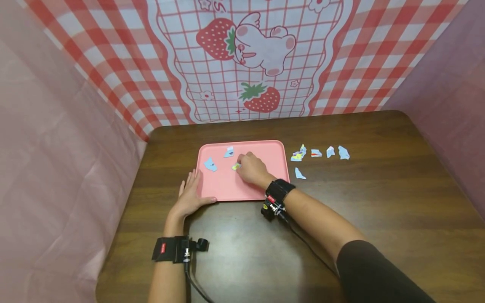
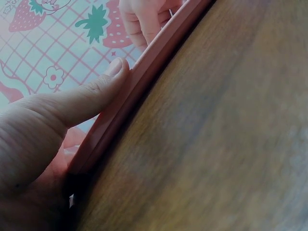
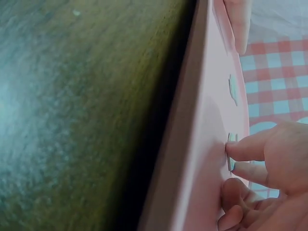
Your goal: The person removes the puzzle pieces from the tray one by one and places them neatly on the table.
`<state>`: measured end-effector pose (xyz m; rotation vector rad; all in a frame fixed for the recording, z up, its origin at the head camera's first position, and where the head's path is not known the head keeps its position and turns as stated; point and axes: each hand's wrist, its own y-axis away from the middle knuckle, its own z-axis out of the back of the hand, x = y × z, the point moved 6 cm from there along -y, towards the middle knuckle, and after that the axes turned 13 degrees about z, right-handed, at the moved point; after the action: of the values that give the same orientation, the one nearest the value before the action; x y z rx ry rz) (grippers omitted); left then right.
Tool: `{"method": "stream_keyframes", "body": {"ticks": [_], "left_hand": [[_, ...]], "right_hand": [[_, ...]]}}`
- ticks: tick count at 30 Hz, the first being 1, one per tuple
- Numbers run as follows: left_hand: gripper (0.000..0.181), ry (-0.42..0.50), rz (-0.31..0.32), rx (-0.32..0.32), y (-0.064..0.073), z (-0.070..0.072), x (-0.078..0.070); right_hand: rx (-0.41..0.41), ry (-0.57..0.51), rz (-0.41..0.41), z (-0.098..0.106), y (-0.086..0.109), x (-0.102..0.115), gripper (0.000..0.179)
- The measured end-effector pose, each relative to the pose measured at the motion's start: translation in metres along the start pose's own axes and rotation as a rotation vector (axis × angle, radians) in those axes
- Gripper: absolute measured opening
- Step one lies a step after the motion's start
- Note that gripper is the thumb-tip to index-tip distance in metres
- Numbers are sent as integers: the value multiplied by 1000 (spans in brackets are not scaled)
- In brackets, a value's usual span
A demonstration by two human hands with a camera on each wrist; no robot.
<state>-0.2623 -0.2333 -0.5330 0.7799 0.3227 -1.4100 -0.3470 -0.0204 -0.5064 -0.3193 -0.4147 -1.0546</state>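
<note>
Black sleeve (image 1: 373, 269) cloth covers part of the person's right arm, down near the table's near right side. The right hand (image 1: 251, 169) reaches over the near edge of a pink tray (image 1: 223, 187), and its thumb and finger pinch a yellow and blue piece (image 1: 236, 167) near the tray's middle. From above, the hand hides some of it, but the right wrist view shows two fingertips on its thin side and the other fingers curled. I cannot tell if it touches the tray floor. The left hand (image 1: 189, 197) rests at the tray's near left corner, fingers straight along the left edge, thumb apart on the near edge. The left wrist view shows that thumb up close on the smooth, raised rim. Two more flat, jagged pieces lie in the tray: a white-topped piece (image 1: 229, 152) by the far edge and a blue piece (image 1: 210, 164) by the left edge. Pink floor shows in the far right corner. Past the right edge comes a strip of shiny, brown wood table (image 1: 379, 202), then five loose pieces (image 1: 298, 154), four in a row and one nearer.
</note>
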Motion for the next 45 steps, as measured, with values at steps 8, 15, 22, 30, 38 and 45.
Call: {"method": "stream_keyframes", "body": {"ticks": [8,15,22,30,38,45], "left_hand": [[119,2,-6,6,0,0,-3],[119,-7,-6,1,-1,0,-2],[120,-1,-12,4,-2,-1,-3],[119,2,-12,-2,0,-1,-3],[121,-1,-3,1,0,-2,1],[121,-5,4,3,-1,-2,1]], "right_hand": [[-36,-46,11,4,0,0,15],[-78,-149,8,7,2,-2,8],[-111,-210,56,7,5,-4,10],[-131,-277,99,9,16,-8,15],[-179,-305,164,25,35,-8,6],[-191,-370,121,37,48,-23,7]]}}
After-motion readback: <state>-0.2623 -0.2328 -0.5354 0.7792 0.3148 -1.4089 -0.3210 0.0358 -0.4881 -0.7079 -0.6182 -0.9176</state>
